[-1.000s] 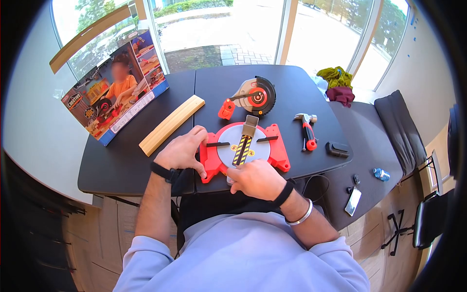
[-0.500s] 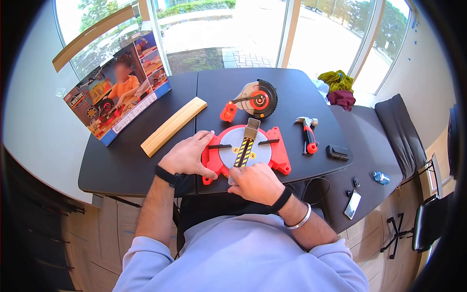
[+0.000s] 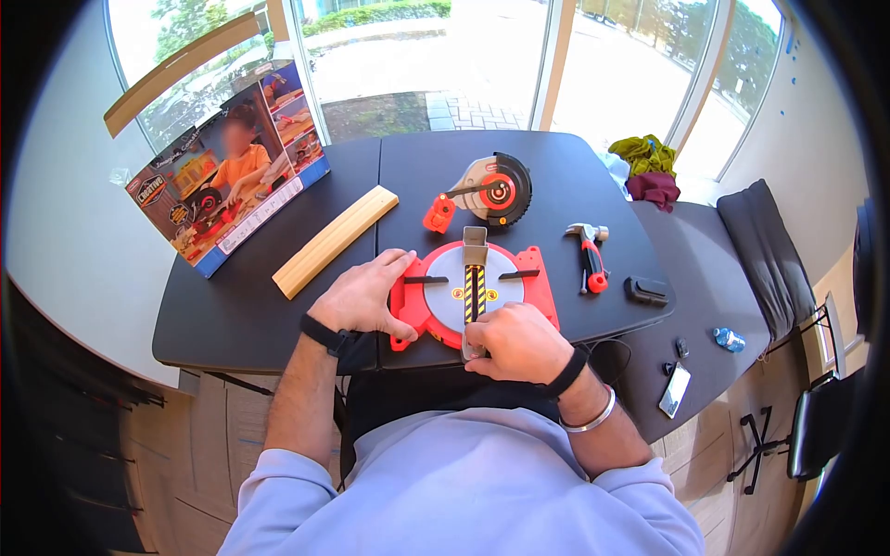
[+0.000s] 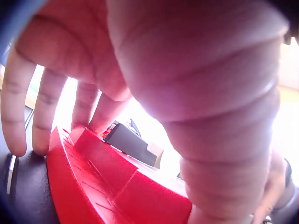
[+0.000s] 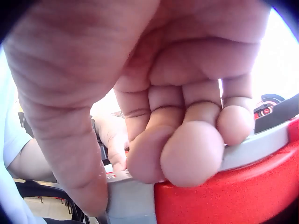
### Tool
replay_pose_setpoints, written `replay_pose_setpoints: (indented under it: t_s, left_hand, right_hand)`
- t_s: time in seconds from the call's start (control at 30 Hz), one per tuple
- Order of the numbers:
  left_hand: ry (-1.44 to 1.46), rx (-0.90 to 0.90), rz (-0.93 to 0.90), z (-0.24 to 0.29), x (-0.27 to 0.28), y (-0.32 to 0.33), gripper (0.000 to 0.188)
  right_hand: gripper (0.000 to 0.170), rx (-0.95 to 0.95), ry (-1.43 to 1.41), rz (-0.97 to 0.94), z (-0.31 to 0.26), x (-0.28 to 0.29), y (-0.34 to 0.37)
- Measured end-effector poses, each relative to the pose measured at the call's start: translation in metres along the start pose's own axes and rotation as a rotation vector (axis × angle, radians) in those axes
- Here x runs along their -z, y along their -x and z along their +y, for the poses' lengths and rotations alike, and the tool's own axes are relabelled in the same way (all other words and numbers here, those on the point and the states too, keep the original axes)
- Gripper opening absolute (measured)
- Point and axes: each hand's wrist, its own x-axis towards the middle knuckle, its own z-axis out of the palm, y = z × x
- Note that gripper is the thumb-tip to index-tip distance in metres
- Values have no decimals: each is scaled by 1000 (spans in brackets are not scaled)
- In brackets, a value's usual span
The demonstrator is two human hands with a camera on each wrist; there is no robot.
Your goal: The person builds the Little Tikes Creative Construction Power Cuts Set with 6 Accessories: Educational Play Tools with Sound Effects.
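Note:
A red toy miter saw base lies near the table's front edge, with a round grey turntable in its middle. Yellow-black stripes run straight front to back across the turntable, up to a grey upright bracket. My left hand grips the base's left end, thumb at the front and fingertips at the back; the left wrist view shows the red side wall between them. My right hand pinches the turntable's grey front tab between thumb and curled fingers, covering part of the rim.
Behind the base lies a toy circular saw. A wooden board lies to the left, before a large picture box. At right are a toy hammer and a black case. A phone and bottle rest on the bench.
The turntable has turned, its front tab swinging right with my right hand, so the slanted stripes now run straight. My left hand keeps its place on the base.

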Motion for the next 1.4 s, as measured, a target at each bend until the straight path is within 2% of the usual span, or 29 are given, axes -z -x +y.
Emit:
replay_pose_setpoints:
  t_s: [0.23, 0.3, 0.37, 0.4, 0.43, 0.5, 0.57, 0.63, 0.7, 0.77, 0.83, 0.9, 0.97, 1.0, 1.07, 1.1, 1.17, 1.2, 1.33, 1.4]
  left_hand:
    - [28, -40, 44, -5, -2, -1, 132]
    - [-34, -98, 67, -10, -3, -1, 127]
    - [168, -65, 54, -24, -2, -10, 118]
    - [152, -53, 59, -18, 5, -9, 108]
    - [119, -64, 38, -12, 14, -11, 108]
    - [270, 16, 76, -2, 26, -18, 106]
    - [231, -12, 67, 2, 39, -35, 100]
    - [55, -64, 65, 17, 58, -60, 95]
    - [48, -94, 103, 13, 63, -95, 90]
    - [69, 4, 87, 10, 70, -134, 88]
    - [-25, 13, 120, 2, 66, -165, 87]
    - [-116, 19, 154, -5, 56, -188, 86]
    - [-322, 121, -90, -2, 47, -206, 82]
    - [-328, 115, -93, 3, 39, -211, 82]
    - [-323, 327, -14, 13, 20, -214, 74]
    - [-328, 321, -20, 16, 17, -216, 74]
    - [-230, 438, 23, 19, 12, -216, 65]
    - [-267, 381, 98, 10, 6, -218, 57]
    - [-339, 321, 121, 3, 18, -219, 56]
    - [-145, 342, 87, 9, 35, -210, 55]
  right_hand:
    - [30, 21, -43, 6, 3, 3, 2]
    - [31, 7, -53, 2, 6, 6, 4]
    - [33, 34, -65, 135, 12, 10, 8]
    - [33, 21, -78, 169, 16, 15, 10]
    - [32, 27, -94, 232, 21, 22, 11]
    - [29, 17, -142, 348, 30, 36, 16]
    - [27, 19, -153, 464, 37, 48, 23]
    - [24, 26, -161, 525, 43, 57, 28]
    - [23, 5, -157, 614, 47, 65, 33]
    - [22, 18, -152, 689, 51, 71, 35]
    - [22, 48, -167, 801, 52, 76, 38]
    - [22, 38, -169, 833, 54, 79, 41]
    - [22, 30, -167, 857, 59, 82, 44]
    - [22, 13, -171, 863, 61, 83, 45]
    - [23, -13, -179, 874, 68, 81, 47]
    - [23, -23, -167, 882, 71, 81, 47]
    - [23, -39, -159, 892, 77, 79, 50]
    - [23, -64, -167, 889, 79, 78, 50]
    - [22, -57, -147, 904, 81, 80, 55]
    - [22, -71, -162, 930, 81, 81, 58]
